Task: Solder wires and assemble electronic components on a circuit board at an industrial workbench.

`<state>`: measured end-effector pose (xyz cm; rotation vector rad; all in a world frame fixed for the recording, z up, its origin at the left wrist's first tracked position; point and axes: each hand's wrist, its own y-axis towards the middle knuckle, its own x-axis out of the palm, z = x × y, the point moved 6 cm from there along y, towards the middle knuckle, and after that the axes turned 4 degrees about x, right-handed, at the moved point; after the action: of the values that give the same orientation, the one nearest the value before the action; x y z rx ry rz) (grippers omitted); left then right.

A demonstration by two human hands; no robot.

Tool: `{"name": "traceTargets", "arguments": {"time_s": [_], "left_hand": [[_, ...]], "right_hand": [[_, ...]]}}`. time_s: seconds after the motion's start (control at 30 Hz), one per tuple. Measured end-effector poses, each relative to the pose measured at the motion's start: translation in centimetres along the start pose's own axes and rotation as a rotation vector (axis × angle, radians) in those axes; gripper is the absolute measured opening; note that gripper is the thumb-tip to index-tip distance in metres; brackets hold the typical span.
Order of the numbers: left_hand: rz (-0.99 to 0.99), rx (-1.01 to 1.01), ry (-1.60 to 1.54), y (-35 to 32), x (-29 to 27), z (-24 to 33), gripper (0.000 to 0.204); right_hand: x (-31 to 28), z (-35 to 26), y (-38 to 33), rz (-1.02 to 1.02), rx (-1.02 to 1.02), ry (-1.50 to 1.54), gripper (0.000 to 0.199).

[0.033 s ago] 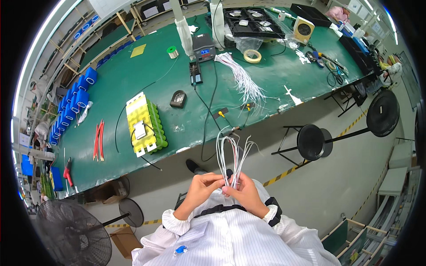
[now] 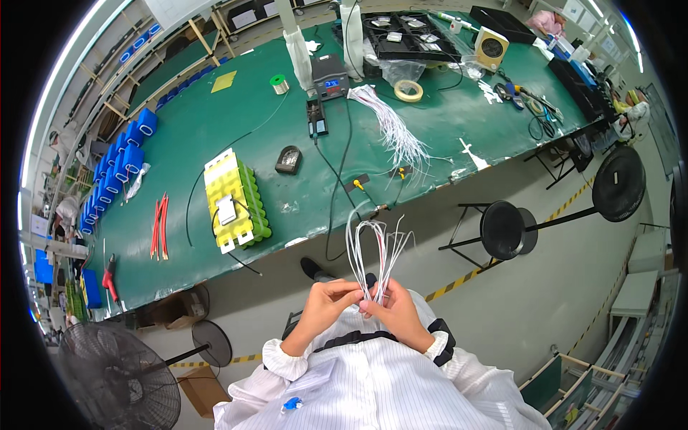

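Observation:
I stand back from a green workbench (image 2: 287,122) in a white striped coat. Close to my chest, my left hand (image 2: 326,304) and my right hand (image 2: 398,312) together pinch the lower ends of a bundle of thin white wires (image 2: 373,251). The wires fan upward and loop over at the top. On the bench ahead lie a second bundle of white wires (image 2: 398,129), a yellow and green battery pack (image 2: 233,201) and a soldering station (image 2: 331,75).
A black stool (image 2: 502,229) stands to my right by the bench edge, with a black round fan (image 2: 620,183) beyond it. A floor fan (image 2: 118,380) is at lower left. Red wires (image 2: 159,227), blue cells (image 2: 118,168), a tape roll (image 2: 408,90) and a solder spool (image 2: 279,84) lie on the bench.

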<state>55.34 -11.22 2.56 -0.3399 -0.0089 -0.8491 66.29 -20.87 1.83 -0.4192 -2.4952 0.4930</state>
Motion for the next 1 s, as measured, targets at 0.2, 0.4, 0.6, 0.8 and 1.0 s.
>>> {"name": "traceTargets", "arguments": {"time_s": [0.2,0.4,0.6,0.8,1.0], "left_hand": [[0.122,-0.105,-0.316,-0.4,-0.3,-2.0,0.007],[0.121,0.047,-0.789,-0.6,-2.0,-1.4,0.005],[0.065,0.223,-0.841,-0.4,-2.2,1.2,0.026],[0.157,0.289,-0.902,-0.5,-0.8,2.8,0.045],[0.078,0.269,-0.458,-1.1,-1.7,1.8,0.031]], "right_hand": [[-0.1,1.0,0.4,0.061,0.001,0.047,0.023],[-1.2,0.5,-0.2,0.160,0.008,0.031,0.022],[-1.2,-0.4,0.4,0.157,-0.046,0.123,0.025],[0.9,-1.7,0.4,0.097,-0.084,0.104,0.022],[2.8,-1.7,1.4,-0.033,-0.093,0.028,0.020]]}}
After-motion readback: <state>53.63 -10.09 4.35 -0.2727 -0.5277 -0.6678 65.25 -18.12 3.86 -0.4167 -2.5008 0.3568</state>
